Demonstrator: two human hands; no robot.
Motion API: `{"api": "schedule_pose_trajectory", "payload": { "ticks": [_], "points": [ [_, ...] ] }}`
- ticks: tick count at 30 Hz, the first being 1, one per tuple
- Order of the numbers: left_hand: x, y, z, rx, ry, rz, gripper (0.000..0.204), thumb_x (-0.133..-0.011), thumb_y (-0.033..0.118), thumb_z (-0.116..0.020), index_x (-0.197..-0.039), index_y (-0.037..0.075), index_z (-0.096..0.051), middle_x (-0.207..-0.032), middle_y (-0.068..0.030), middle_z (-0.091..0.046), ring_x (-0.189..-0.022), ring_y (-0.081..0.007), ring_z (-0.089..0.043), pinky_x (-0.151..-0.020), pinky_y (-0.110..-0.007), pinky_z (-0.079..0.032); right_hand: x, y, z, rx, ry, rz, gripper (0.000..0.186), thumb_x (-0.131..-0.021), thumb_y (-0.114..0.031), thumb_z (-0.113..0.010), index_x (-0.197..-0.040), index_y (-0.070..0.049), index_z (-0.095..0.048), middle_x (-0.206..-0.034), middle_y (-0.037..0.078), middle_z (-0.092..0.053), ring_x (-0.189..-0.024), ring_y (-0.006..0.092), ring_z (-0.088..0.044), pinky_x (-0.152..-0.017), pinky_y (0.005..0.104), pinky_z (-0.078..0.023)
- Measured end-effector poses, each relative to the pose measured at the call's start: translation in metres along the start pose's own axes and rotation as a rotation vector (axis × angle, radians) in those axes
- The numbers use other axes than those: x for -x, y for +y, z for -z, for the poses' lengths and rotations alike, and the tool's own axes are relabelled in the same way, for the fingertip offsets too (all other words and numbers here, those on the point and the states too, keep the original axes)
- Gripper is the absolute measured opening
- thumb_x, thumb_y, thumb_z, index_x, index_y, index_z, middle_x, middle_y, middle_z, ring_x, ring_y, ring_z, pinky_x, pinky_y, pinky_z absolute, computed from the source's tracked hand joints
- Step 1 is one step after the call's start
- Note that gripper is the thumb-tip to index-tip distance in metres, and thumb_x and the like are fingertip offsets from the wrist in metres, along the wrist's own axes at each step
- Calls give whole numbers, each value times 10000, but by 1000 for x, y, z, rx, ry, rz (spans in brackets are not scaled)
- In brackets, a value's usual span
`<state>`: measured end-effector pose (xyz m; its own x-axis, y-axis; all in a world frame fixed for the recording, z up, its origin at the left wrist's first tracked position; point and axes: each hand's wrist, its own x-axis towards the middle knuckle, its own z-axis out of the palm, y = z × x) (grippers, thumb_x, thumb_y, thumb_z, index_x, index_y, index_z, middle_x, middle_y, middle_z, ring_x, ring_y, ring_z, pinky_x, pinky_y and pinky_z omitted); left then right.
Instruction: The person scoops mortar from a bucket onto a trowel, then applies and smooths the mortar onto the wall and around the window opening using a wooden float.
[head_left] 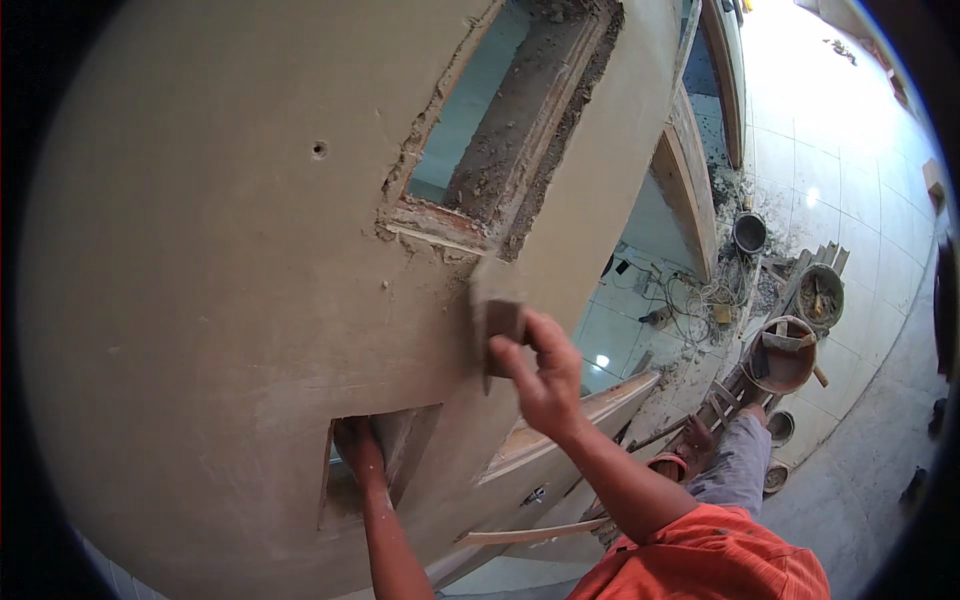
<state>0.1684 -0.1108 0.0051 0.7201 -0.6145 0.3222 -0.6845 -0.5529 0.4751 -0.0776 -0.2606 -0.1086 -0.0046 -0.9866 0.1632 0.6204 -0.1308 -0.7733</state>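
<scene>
Right hand is grasping a flat, blocky-handled float, fingers closing around the handle. Float is sitting over the plastered wall, its upper end lying just beneath the bottom corner of the upper opening; blade is blurring, so can't tell if it's touching. Left hand is reaching into the lower, squarish opening; shade is hiding its fingers, can't tell whether they're clenching or grasping anything. Upper opening is showing rough, crumbly edges; a small round hole is sitting in the wall to its left.

Person is wearing an orange-red shirt and grey trousers. On the right, below, a reddish bucket is holding tools, a dark bucket is carrying mortar and another tool, and a smaller black bucket is standing near tangled cables. Debris is lying across pale floor tiles. Bucket sides are showing too small for reading any lettering.
</scene>
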Motion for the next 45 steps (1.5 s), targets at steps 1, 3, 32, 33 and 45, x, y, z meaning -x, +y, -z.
{"api": "schedule_pose_trajectory", "payload": {
  "ticks": [1,3,32,33,45],
  "points": [
    [2,9,-5,9,-6,4,448,-1036,254,-515,-1345,-68,-563,-1327,-227,-624,-1241,-348,-574,-1052,-412,-405,-5,-19,-1,156,-68,95,360,-904,-149,-750,-1205,15,-640,-1038,146,-671,-909,237,-660,-787,347,-530],
    [9,36,-9,82,-40,6,432,-1027,235,-525,-1328,-71,-574,-1303,-216,-641,-1214,-330,-597,-1041,-398,-414,-4,-49,-23,149,-160,176,353,-885,-141,-763,-1185,6,-650,-1049,153,-662,-906,265,-651,-776,360,-529],
    [7,24,-6,-47,36,-80,444,-1036,285,-516,-1254,-91,-606,-1236,-233,-667,-1134,-335,-621,-982,-407,-441,7,-26,-28,-128,261,-81,289,-952,-113,-714,-1191,22,-625,-949,67,-661,-819,109,-609,-736,273,-516],
    [7,19,-2,-48,43,-89,446,-1035,290,-516,-1243,-92,-614,-1220,-236,-675,-1124,-339,-628,-973,-409,-445,13,-35,-33,-265,276,-211,282,-965,-115,-698,-1197,26,-622,-956,60,-663,-838,97,-602,-747,267,-514],
    [13,34,-2,-66,2,-75,437,-1035,293,-503,-1185,-90,-650,-1168,-244,-697,-1066,-339,-653,-935,-434,-457,-13,-79,-41,126,-231,294,373,-808,-87,-811,-1158,-31,-693,-1032,132,-675,-909,294,-655,-781,363,-528]
  ]
}}
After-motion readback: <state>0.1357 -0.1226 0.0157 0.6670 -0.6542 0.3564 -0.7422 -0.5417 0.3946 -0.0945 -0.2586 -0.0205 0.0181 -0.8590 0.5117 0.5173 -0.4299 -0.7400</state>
